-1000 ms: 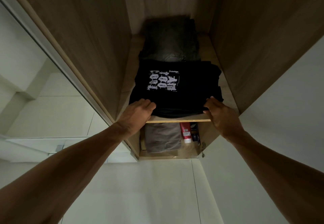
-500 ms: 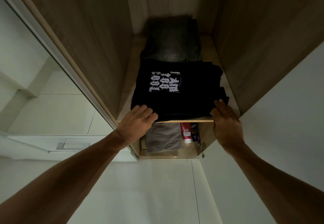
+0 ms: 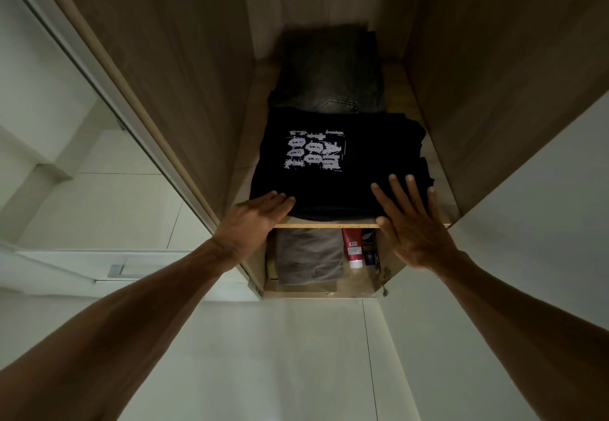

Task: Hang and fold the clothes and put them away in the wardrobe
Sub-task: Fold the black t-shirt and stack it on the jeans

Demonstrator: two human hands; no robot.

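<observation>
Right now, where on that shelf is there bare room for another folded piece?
Only narrow bare strips of shelf: one between shirt and left wall, one between jeans and right wall. The middle is taken front to back. Below, a grey garment and red bottle crowd the space.

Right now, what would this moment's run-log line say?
item: folded black printed T-shirt on wooden wardrobe shelf | left hand: open, fingers on shirt's front edge | right hand: open, fingers spread on shirt

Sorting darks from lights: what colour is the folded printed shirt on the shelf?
Black shirt with a white print; head view shows it best.
</observation>
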